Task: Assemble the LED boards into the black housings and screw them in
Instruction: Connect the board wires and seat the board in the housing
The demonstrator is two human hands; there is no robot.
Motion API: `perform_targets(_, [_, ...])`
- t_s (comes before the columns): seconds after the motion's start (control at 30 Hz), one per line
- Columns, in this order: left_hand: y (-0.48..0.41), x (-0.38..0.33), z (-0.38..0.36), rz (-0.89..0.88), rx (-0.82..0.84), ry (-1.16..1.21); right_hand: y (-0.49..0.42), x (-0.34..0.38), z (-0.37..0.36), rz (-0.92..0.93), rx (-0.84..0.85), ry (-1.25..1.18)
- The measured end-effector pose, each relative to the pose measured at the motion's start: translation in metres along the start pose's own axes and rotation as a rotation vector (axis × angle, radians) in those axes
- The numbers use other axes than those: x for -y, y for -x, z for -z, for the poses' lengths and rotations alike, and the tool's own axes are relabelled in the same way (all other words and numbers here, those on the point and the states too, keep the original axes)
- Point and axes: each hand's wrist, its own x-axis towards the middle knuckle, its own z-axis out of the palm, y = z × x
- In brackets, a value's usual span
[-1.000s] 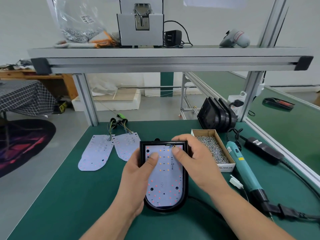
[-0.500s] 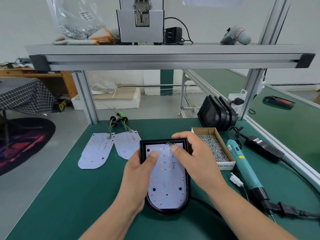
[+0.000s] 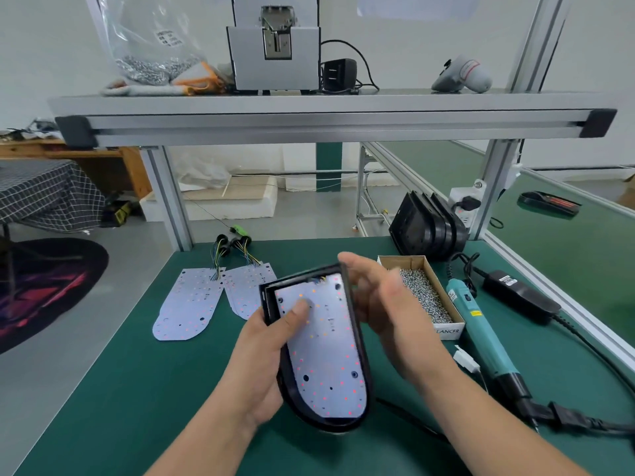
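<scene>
Board seated in housing, up at a tilt.
The white LED board (image 3: 323, 352) sits inside the black housing (image 3: 330, 423), raised and tilted; two spare boards (image 3: 185, 304) lie flat to the left, and spare housings (image 3: 426, 225) stand stacked on edge behind.
</scene>
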Motion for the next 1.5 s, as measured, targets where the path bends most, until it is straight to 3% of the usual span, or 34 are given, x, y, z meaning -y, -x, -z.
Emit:
perform_targets(0.03, [0.0, -0.001, 0.001, 0.027, 0.02, 0.06, -0.003, -0.001, 0.002, -0.062, -0.016, -0.09])
perform_targets(0.1, [0.001, -0.001, 0.004, 0.091, 0.042, 0.173, -0.003, -0.007, 0.005, -0.111, -0.031, 0.009])
perform_targets(0.3, [0.001, -0.001, 0.012, 0.107, 0.115, 0.394, 0.005, -0.022, -0.01, -0.112, 0.214, 0.211])
perform_targets(0.43, [0.006, 0.001, 0.01, 0.136, 0.198, 0.297, -0.001, -0.022, -0.013, -0.072, 0.216, 0.137])
perform_targets(0.57, [0.006, 0.002, 0.006, 0.159, 0.175, 0.25, -0.006, -0.022, -0.009, 0.034, 0.169, 0.237])
perform_targets(0.73, [0.007, 0.003, 0.013, 0.258, 0.218, 0.287, -0.012, -0.021, -0.006, 0.429, 0.043, 0.75])
perform_targets(0.97, [0.001, 0.006, 0.013, 0.196, 0.279, 0.062, -0.014, -0.025, 0.005, 0.321, 0.185, 1.126])
perform_targets(1.1, [0.005, 0.008, 0.006, 0.218, 0.257, 0.094, -0.016, -0.019, 0.013, 0.326, 0.174, 1.035])
perform_targets(1.23, [0.005, 0.009, 0.005, 0.201, 0.188, 0.091, -0.014, -0.017, 0.013, 0.359, 0.043, 0.933])
perform_targets(1.5, [0.006, 0.007, 0.003, 0.201, 0.204, 0.124, -0.013, -0.022, 0.016, 0.346, 0.055, 0.737])
